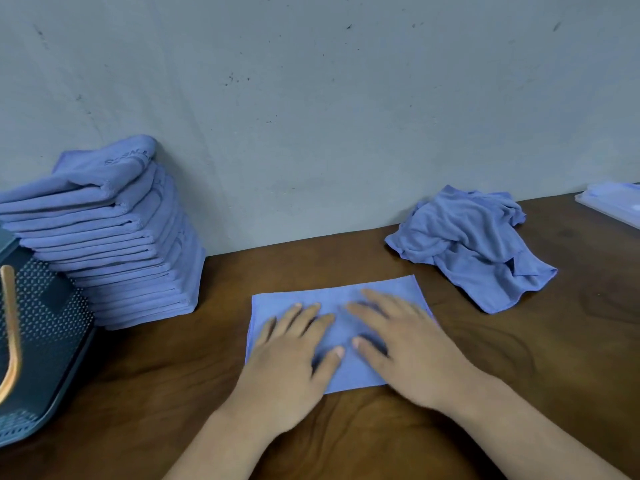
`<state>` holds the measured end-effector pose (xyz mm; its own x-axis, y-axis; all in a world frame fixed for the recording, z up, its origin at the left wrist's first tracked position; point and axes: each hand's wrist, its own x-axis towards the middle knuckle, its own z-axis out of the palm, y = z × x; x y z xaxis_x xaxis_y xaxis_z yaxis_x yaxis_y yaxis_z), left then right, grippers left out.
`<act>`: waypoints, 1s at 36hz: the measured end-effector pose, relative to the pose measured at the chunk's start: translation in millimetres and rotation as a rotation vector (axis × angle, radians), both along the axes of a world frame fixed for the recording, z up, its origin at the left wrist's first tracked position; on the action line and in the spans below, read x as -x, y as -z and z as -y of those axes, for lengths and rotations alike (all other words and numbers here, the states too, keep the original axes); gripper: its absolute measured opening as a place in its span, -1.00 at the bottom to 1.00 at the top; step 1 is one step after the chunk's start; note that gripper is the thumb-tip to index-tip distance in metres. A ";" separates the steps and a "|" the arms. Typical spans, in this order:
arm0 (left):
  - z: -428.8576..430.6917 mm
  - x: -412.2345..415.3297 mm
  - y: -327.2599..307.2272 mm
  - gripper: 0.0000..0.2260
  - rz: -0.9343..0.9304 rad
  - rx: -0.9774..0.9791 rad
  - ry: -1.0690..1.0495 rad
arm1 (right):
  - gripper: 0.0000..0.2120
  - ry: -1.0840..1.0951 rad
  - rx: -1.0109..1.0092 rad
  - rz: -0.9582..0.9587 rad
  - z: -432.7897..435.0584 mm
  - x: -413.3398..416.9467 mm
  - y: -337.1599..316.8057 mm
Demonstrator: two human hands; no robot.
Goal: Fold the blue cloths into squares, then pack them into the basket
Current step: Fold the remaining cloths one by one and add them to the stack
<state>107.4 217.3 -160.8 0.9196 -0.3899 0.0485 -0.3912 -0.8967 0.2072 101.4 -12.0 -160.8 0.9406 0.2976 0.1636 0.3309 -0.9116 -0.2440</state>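
One folded cloth (311,298) lies on the tabletop (166,382), long axis left-right, right end slightly farther away. Left hand (291,351) and right hand (405,344) press it flat, fingers spread. One stack (117,244) and one basket (45,306) left; one heap (474,244) right.

views: one, head-worn, wide-angle | position: above near side of desk (519,358), close in | facing: forward and down, toward wall (311,98) behind desk | centre: flat cloth (332,294), near | left edge: basket (45,323), cut off by frame
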 end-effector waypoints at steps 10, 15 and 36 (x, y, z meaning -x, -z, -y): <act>-4.9 1.1 -1.1 -0.22 -0.146 -0.097 0.013 | -0.14 0.057 0.079 -0.262 31.3 -5.1 -4.9; -24.9 -10.5 -7.0 -0.02 -0.224 -0.083 -0.107 | -0.09 0.099 0.066 -0.277 40.2 -11.4 -5.5; -42.0 -3.3 -41.2 0.03 -0.366 -0.185 -0.172 | -0.05 0.027 0.146 -0.347 36.9 3.9 -15.7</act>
<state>110.6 259.2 -119.6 0.9153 -0.2017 -0.3485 -0.1642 -0.9772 0.1343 97.5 -48.9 -145.1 0.9404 0.2688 -0.2084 0.2268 -0.9522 -0.2046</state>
